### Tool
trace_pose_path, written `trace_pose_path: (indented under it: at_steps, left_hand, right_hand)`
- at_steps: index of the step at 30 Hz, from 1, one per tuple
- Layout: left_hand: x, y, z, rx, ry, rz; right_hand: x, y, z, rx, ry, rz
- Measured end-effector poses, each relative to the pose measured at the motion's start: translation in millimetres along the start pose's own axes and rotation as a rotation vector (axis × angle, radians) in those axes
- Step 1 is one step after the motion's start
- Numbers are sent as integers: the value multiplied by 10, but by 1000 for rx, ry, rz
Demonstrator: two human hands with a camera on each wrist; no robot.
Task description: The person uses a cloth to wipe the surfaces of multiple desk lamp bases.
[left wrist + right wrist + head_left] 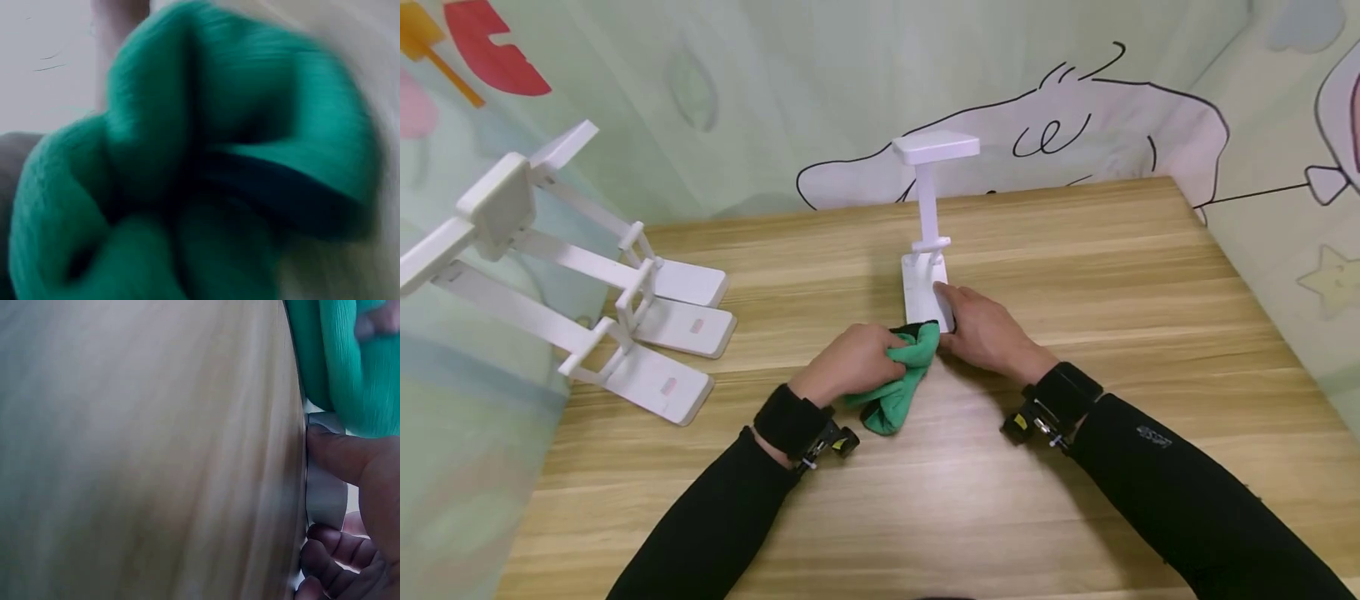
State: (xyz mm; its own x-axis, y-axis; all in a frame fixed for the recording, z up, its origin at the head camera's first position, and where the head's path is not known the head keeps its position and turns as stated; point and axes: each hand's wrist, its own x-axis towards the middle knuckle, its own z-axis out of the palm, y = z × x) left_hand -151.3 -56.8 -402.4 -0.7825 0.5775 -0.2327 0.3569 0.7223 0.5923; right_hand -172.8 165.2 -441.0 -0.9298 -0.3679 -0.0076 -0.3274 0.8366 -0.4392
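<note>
One white desk lamp (928,218) stood upright around the middle of the bench (1112,283), the fingers of the right hand (988,333) gripping the near right corner of its base (920,292). The left hand's (853,358) fingers pinched a bunched green cloth (897,404) (black showed along its edges) against the base's near end. Three similar lamps (688,325) stood in a row to the left.

Hd: fwd+dn, wide | LW: v nr | RW: low, nr | all see cloth (901,398)
</note>
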Motion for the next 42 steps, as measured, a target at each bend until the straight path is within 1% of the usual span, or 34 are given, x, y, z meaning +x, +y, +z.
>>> trace_pose_path:
  at_steps: [2, 4, 8, 12, 14, 16, 18, 20, 23, 26, 28, 32, 36, 42]
  left_hand:
    - [-39, -10, -32, -24, -24, -3]
    - [-63, -34, -82, -36, -6, -16]
    - [-74, -143, -182, -64, 95, -64]
    - [-72, -290, -244, -87, 182, -121]
    - [-71, -359, -254, -111, 215, -163]
    - [-73, -403, -259, -145, 255, -209]
    - [-66, -426, -254, -156, 294, -232]
    - [-50, -429, -237, -149, 324, -244]
    - [-19, -413, -202, -113, 333, -248]
    - [0, -391, -172, -100, 332, -260]
    - [9, -384, -163, -101, 338, -259]
    - [11, -385, -160, -100, 346, -253]
    - [-1, -390, -156, -98, 333, -251]
    - [-17, -405, -140, -85, 335, -247]
  right_hand:
    - [-8, 20, -7, 2, -5, 15]
    - [-15, 50, -14, 3, -13, 29]
    - [-41, 139, -26, -9, -29, 45]
    - [-91, 191, -65, -60, -44, 57]
    - [-110, 151, -79, -74, -39, 77]
    - [-119, 53, -81, -72, -13, 105]
    - [-116, -76, -58, -74, 40, 131]
    - [-115, -195, -24, -118, 105, 127]
    - [-124, -302, 33, -216, 195, 101]
    - [-135, -318, 78, -283, 251, 77]
    - [-135, -301, 93, -277, 280, 83]
    - [-123, -267, 99, -230, 307, 120]
    - [-123, -229, 93, -213, 310, 148]
    - [-138, -144, 59, -217, 305, 154]
